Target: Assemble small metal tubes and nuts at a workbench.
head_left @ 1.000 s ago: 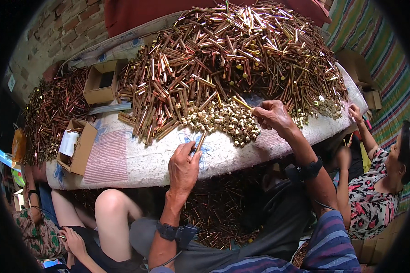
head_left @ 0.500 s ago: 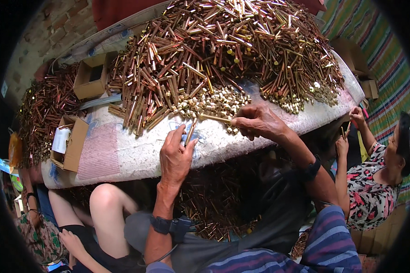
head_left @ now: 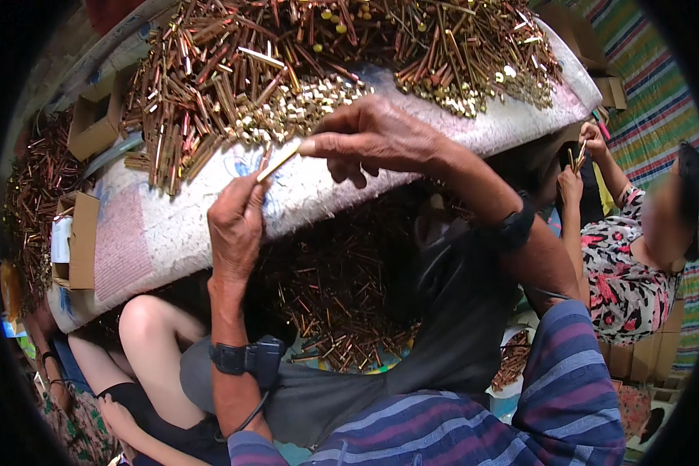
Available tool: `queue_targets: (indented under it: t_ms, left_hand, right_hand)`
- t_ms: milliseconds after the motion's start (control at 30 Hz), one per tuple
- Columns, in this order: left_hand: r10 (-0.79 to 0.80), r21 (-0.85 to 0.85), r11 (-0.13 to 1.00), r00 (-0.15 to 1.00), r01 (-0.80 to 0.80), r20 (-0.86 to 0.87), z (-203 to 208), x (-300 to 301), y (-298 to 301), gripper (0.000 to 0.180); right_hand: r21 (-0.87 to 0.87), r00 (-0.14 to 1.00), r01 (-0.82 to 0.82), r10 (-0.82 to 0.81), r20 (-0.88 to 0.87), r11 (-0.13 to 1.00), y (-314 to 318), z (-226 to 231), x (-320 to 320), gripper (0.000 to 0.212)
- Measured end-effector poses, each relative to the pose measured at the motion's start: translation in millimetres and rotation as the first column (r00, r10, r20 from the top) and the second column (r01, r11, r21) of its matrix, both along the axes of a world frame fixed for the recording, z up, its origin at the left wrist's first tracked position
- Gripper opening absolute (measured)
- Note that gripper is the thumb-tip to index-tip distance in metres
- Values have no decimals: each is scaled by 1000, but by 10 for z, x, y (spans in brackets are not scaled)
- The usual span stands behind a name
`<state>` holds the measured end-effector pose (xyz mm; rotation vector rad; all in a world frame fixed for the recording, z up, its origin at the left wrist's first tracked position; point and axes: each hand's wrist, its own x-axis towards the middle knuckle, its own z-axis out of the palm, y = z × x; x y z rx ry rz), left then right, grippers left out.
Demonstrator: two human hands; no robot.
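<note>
A gold tube was pinched by the half-curled right hand; a brown tube was gripped by the nearly closed left hand.

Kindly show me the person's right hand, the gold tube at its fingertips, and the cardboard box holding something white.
Right hand (head_left: 382, 133): head view, back of the hand.
Gold tube (head_left: 279, 165): head view, middle of its length.
Cardboard box (head_left: 84, 242): head view, its brown right side.

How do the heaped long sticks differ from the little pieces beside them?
The long sticks are slender, while the little pieces are short and stubby. The long sticks look mostly coppery brown, the little pieces paler gold. Both lie loose in shiny piles.
</note>
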<state>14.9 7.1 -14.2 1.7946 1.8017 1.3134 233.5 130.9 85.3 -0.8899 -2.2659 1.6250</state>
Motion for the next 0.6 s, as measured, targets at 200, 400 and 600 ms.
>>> queue_targets:
  t_ms: [200, 400, 600]
  left_hand:
    - [75, -76, 996, 914, -49, 398, -124, -38, 13, 24]
    - [117, -107, 992, 854, -73, 506, -120, -43, 25, 27]
    - [185, -125, 982, 872, -144, 453, -154, -86, 19, 26]
  right_hand:
    - [154, 987, -74, 50, 153, 985, -71, 205, 535, 46]
    - [-97, 970, 10, 14, 243, 995, -122, -93, 1219, 42]
    - [106, 660, -169, 33, 750, 980, 41, -833, 1316, 37]
